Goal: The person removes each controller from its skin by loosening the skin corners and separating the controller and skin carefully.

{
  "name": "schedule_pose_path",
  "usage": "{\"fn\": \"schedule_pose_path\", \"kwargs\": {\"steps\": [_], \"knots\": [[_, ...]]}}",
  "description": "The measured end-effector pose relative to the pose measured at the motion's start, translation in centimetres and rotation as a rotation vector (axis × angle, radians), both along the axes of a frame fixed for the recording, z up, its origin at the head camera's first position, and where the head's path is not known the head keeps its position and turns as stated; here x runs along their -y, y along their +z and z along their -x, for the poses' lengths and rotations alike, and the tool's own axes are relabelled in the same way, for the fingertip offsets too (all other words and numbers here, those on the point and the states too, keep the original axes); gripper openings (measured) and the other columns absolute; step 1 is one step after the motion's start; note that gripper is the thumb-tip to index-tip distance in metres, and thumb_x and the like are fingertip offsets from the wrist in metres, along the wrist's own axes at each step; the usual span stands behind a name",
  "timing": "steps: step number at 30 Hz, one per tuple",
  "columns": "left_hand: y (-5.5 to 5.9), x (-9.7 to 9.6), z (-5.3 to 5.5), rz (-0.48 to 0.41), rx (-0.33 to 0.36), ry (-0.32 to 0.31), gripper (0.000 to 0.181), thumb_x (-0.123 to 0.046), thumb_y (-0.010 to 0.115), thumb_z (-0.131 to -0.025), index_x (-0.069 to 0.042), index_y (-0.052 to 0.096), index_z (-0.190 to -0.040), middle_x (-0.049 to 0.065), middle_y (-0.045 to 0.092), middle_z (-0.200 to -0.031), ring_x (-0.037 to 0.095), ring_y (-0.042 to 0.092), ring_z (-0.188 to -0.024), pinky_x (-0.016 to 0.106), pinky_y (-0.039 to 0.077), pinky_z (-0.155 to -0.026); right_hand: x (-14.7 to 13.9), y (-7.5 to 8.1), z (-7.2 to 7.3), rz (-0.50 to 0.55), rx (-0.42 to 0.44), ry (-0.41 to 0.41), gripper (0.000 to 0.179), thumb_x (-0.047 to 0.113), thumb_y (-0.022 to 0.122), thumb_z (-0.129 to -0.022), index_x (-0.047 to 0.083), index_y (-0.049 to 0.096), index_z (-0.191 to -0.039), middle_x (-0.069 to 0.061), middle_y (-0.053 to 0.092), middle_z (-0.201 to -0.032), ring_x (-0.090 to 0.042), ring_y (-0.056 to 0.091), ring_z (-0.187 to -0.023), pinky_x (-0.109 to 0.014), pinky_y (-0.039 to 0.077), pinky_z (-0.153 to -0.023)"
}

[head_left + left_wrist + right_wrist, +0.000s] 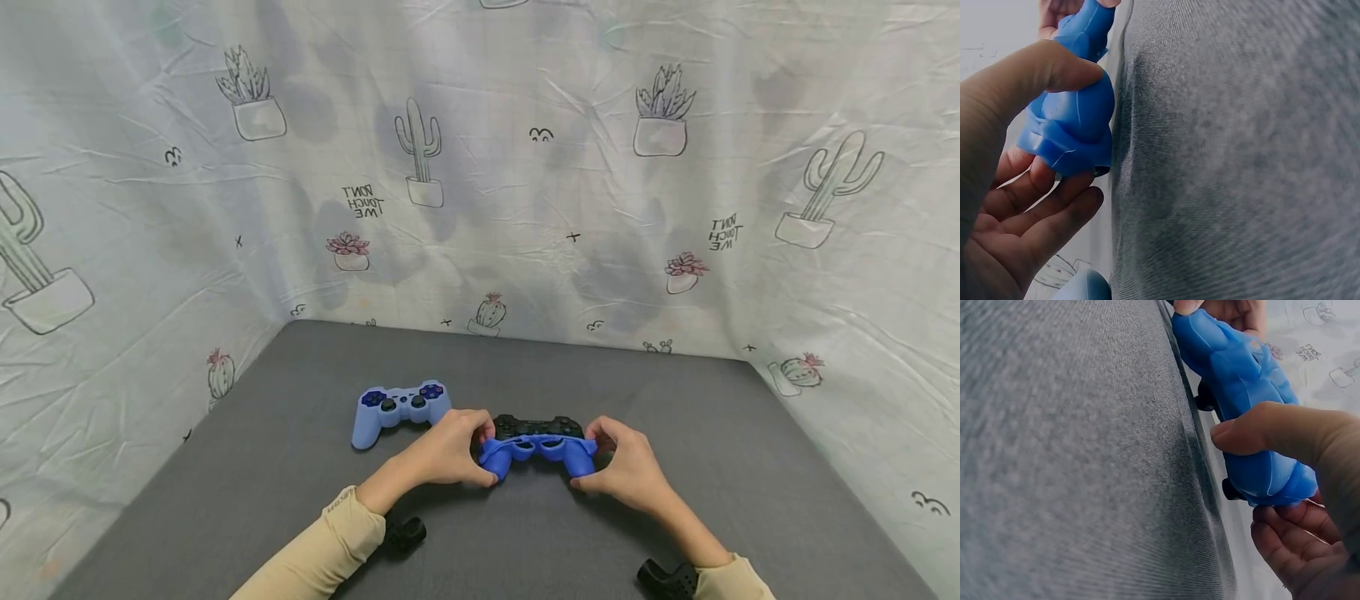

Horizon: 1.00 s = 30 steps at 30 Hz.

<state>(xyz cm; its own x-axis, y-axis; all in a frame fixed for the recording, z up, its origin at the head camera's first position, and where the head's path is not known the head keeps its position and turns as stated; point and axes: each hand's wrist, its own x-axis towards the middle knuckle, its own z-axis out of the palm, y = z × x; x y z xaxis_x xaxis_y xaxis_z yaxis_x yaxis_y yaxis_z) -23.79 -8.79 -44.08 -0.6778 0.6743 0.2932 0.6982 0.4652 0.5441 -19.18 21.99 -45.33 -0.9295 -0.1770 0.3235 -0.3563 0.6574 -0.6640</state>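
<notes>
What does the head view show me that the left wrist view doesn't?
Only the head view shows the right hand gripping the far end, the black controller half out of the blue cover, and the whole light blue controller lying beside them. Only the left wrist view shows the left hand's fingers curled under the cover's grip with the thumb on top. Both show the left hand holding the cover over the grey mat.

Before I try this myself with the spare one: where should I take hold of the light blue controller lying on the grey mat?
Probably by its two handle horns, from the near side. The light blue controller lies flat, buttons up, horns pointing toward the person, left of the left hand, with open grey mat around it.
</notes>
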Motion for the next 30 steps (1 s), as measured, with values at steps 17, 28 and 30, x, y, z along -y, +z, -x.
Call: {"fn": "schedule_pose_path", "kwargs": {"steps": [17,28,30], "knots": [[0.00,0.06,0.08,-0.050,0.043,-0.010,0.050,-0.024,0.090,-0.067,-0.016,0.055,-0.102,-0.006,0.056,-0.088,0.009,0.056,-0.076,0.022,0.049,-0.065,-0.19,0.11,0.03,-0.010,0.009,0.005,0.055,0.022,0.099,-0.049,0.018,0.060,-0.088,0.008,0.059,-0.080,-0.016,0.060,-0.073,-0.031,0.045,-0.064],[-0.03,0.15,0.18,-0.062,0.056,-0.018,0.049,-0.024,0.090,-0.067,-0.016,0.055,-0.100,-0.005,0.056,-0.088,0.010,0.057,-0.077,0.023,0.049,-0.065,-0.16,0.21,0.09,-0.024,-0.053,0.044,0.053,0.024,0.100,-0.051,0.021,0.059,-0.084,0.009,0.056,-0.087,-0.012,0.058,-0.078,-0.032,0.049,-0.068],[-0.02,0.18,0.18,-0.065,0.062,-0.025,0.048,-0.023,0.090,-0.067,-0.016,0.055,-0.099,-0.005,0.057,-0.088,0.010,0.058,-0.077,0.023,0.050,-0.065,-0.09,0.22,0.03,-0.025,-0.056,0.043,0.052,0.025,0.100,-0.051,0.021,0.059,-0.084,0.010,0.057,-0.088,-0.011,0.058,-0.079,-0.033,0.050,-0.070]]}}
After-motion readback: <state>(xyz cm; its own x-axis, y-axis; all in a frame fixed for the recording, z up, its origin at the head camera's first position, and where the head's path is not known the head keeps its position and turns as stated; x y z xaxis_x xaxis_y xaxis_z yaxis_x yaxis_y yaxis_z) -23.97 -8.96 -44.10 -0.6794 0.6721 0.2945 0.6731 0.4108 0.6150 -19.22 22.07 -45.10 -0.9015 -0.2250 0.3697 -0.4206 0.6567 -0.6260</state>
